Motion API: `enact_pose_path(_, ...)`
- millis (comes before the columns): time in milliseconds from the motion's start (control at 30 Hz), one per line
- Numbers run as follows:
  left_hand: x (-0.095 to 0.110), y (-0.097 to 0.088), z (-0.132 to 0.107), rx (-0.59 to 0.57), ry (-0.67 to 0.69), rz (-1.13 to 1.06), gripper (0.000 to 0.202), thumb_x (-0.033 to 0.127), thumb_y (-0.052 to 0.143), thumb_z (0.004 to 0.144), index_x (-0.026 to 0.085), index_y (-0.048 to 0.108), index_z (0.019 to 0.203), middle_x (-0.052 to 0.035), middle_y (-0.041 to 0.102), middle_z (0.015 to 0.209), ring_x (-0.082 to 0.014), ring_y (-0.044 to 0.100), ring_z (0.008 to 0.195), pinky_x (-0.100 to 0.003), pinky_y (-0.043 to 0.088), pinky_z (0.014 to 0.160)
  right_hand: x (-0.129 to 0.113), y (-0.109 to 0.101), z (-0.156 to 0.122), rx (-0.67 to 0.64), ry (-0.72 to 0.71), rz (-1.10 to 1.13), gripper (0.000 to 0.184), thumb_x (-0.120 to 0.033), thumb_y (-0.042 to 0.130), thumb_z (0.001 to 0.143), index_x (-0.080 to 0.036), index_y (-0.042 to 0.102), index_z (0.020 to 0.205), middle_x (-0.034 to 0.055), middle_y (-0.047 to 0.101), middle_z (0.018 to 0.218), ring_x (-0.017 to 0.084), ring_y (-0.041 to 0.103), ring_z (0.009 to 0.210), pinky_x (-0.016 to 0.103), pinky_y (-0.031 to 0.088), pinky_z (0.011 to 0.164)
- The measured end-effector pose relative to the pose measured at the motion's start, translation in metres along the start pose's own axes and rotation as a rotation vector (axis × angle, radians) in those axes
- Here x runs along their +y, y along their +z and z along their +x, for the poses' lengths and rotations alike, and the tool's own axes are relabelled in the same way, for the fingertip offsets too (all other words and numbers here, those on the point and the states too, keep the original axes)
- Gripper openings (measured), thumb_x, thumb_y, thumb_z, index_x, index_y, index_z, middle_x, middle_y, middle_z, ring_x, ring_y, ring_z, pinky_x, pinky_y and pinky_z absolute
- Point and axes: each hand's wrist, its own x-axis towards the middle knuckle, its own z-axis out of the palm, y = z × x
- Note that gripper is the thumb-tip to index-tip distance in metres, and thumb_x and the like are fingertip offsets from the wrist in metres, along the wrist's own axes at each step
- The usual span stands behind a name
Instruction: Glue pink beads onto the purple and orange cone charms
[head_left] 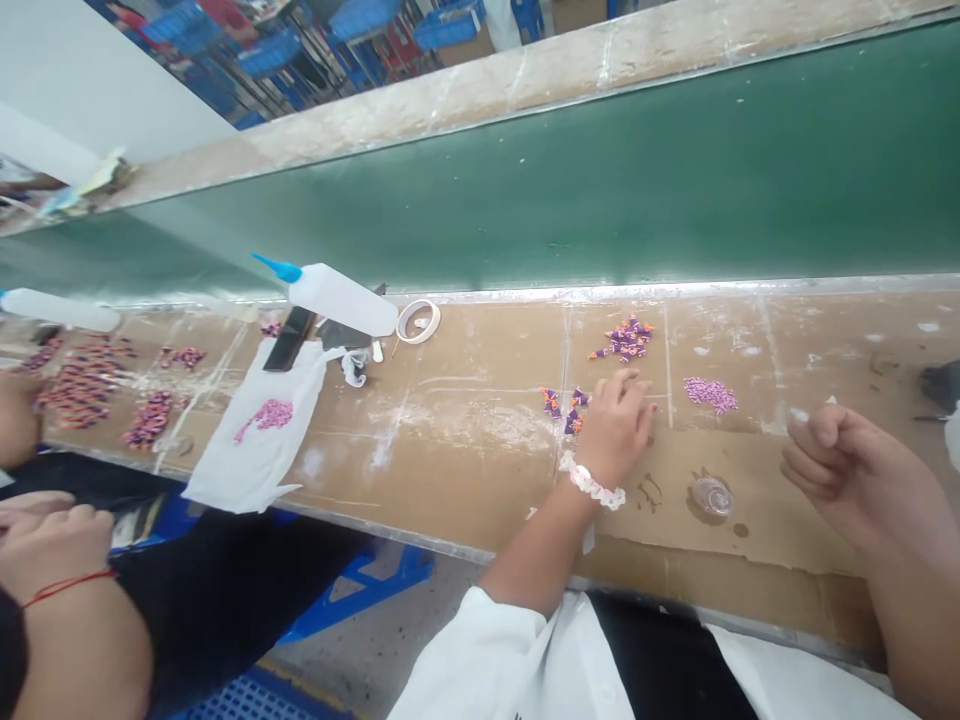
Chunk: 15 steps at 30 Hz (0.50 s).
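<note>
My left hand (616, 425), a pale scrunchie (592, 482) round its wrist, rests palm down on the cardboard-covered bench with its fingers loosely apart. Beside its fingers lie a few small purple-and-orange pieces (574, 424). Just beyond the fingertips is a larger pile of the same pieces (628, 340). To the right, my right hand (844, 465) hovers over the bench, its fingers curled and thumb pressed to them; whatever it may pinch is too small to make out. Between my hands are a heap of tiny pink pieces (710, 395) and a small clear dish (711, 495) of wet-looking liquid.
A white squeeze bottle (341, 298) with a blue tip leans near a tape roll (418, 322). A white cloth (251, 440) bears pink pieces. At left, a co-worker's hand (56, 545) is near rows of pieces (86, 380). A green panel (525, 210) runs behind the bench.
</note>
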Motion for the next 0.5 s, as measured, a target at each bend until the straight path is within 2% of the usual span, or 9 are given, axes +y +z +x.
enact_pose_path(100,-0.008,-0.018,-0.003,0.037,-0.194,0.264,0.022,0.017,0.043,0.089,0.017,0.062,0.101,-0.0124,0.057,0.101,-0.0251,0.051,0.098,-0.041,0.043,0.088,0.005,-0.002,0.0,0.05,-0.045,-0.014,0.014,-0.014,0.056,0.069,-0.022,0.049,0.059,-0.0059,0.018,0.053,0.007,0.017,0.039,0.027,0.007,0.041)
enact_pose_path(200,-0.019,-0.035,-0.004,0.046,-0.37,0.445,0.02,0.025,0.047,0.09,0.015,0.062,0.098,-0.012,0.056,0.096,-0.0263,0.05,0.095,-0.039,0.043,0.083,0.008,0.003,0.001,0.112,-0.142,-0.093,0.004,-0.024,0.062,0.079,-0.024,0.059,0.076,-0.0076,0.018,0.052,0.006,0.017,0.041,0.027,0.01,0.042)
enact_pose_path(267,-0.025,-0.043,-0.003,0.009,-0.442,0.488,0.021,0.03,0.05,0.089,0.015,0.063,0.098,-0.0117,0.057,0.096,-0.027,0.051,0.096,-0.038,0.042,0.082,0.008,0.008,0.002,0.146,-0.199,-0.176,0.015,-0.032,0.069,0.079,-0.025,0.061,0.089,-0.0081,0.022,0.05,0.007,0.021,0.042,0.026,0.014,0.044)
enact_pose_path(300,-0.026,-0.045,-0.003,-0.013,-0.462,0.497,0.022,0.031,0.051,0.089,0.015,0.063,0.098,-0.0115,0.057,0.096,-0.0271,0.052,0.096,-0.038,0.042,0.081,0.008,0.011,0.002,0.167,-0.222,-0.201,0.02,-0.034,0.073,0.077,-0.024,0.06,0.088,-0.0079,0.025,0.049,0.007,0.024,0.042,0.026,0.016,0.044)
enact_pose_path(333,-0.028,-0.047,-0.002,-0.032,-0.474,0.504,0.022,0.032,0.05,0.089,0.016,0.063,0.098,-0.0112,0.058,0.096,-0.0272,0.052,0.096,-0.037,0.042,0.081,0.007,0.013,0.003,0.186,-0.241,-0.211,0.024,-0.034,0.076,0.074,-0.023,0.057,0.081,-0.0076,0.027,0.05,0.007,0.026,0.043,0.026,0.017,0.045)
enact_pose_path(400,-0.029,-0.049,-0.002,-0.062,-0.485,0.516,0.022,0.031,0.049,0.09,0.016,0.063,0.098,-0.0107,0.058,0.096,-0.0268,0.053,0.097,-0.036,0.042,0.082,0.007,0.015,0.004,0.207,-0.274,-0.205,0.044,-0.033,0.081,0.07,-0.02,0.04,0.062,-0.0071,0.025,0.051,0.007,0.026,0.046,0.026,0.017,0.047)
enact_pose_path(467,-0.031,-0.05,-0.002,-0.09,-0.497,0.53,0.02,0.028,0.047,0.091,0.016,0.062,0.098,-0.0104,0.059,0.096,-0.026,0.053,0.096,-0.035,0.042,0.081,0.009,0.014,0.005,0.184,-0.28,-0.2,0.061,-0.036,0.079,0.072,-0.019,0.023,0.057,-0.0066,0.018,0.054,0.007,0.023,0.047,0.028,0.014,0.048)
enact_pose_path(500,-0.032,-0.05,-0.002,-0.105,-0.502,0.535,0.018,0.025,0.047,0.091,0.016,0.062,0.097,-0.0102,0.059,0.097,-0.0254,0.054,0.096,-0.035,0.042,0.08,0.01,0.012,0.006,0.162,-0.289,-0.201,0.063,-0.04,0.076,0.075,-0.019,0.02,0.057,-0.0063,0.015,0.055,0.007,0.02,0.047,0.028,0.012,0.048)
